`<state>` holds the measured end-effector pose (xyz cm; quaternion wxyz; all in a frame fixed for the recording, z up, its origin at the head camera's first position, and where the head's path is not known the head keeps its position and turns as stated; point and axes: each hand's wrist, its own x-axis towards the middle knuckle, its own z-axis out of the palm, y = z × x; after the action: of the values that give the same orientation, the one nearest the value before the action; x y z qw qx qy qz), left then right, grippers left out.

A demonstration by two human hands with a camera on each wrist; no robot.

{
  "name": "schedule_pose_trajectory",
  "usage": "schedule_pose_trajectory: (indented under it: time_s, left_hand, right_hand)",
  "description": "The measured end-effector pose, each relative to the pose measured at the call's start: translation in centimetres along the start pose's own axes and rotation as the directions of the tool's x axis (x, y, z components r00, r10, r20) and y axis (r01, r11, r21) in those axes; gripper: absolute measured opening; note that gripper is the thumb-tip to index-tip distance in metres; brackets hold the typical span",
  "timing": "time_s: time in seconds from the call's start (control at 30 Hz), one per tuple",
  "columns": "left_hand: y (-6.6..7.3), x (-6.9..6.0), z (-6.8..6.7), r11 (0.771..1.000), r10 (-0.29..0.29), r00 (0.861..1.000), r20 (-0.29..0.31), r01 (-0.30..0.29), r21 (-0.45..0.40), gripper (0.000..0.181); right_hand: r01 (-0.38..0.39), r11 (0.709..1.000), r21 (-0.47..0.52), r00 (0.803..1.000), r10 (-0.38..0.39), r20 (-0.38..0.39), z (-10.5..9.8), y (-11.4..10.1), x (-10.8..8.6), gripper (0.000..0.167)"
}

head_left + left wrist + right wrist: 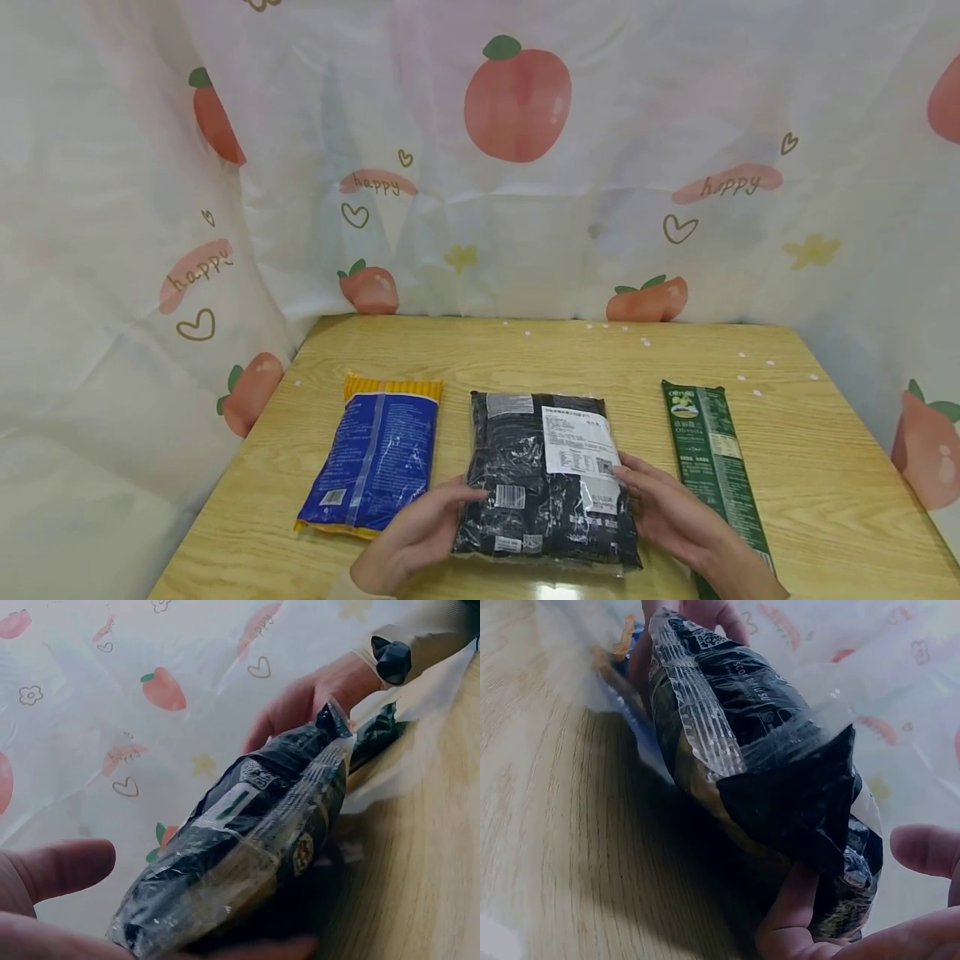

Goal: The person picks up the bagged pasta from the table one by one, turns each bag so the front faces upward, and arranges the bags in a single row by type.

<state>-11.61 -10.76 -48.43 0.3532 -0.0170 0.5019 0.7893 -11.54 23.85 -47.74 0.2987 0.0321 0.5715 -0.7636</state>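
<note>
Black pkg (517, 454) held two-handed, at least partly off the bench (840, 467).
Your L hand (423, 529) grips the pkg's L side, thumb over the top face; your R hand (667, 508) grips its R side, fingers beneath. Blue/yellow pkg (378, 458) lies to your L, green pkg (697, 450) to your R, partly behind your R arm.

Wht fruit-print cloth (585, 192) hung behind lt wd-grain tbl (555, 358).
</note>
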Motion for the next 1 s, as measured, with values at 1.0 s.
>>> schedule_pose_trajectory:
  time_s: [1.0]
  left_hand:
    - [0.2,-0.1,0.5,0.995,0.030,1.000,0.006,-0.029,-0.100,0.073]
  right_hand:
    - [-0.012,0.954,0.300,0.993,-0.022,0.112,0.2,1.5,-0.7,0.084]
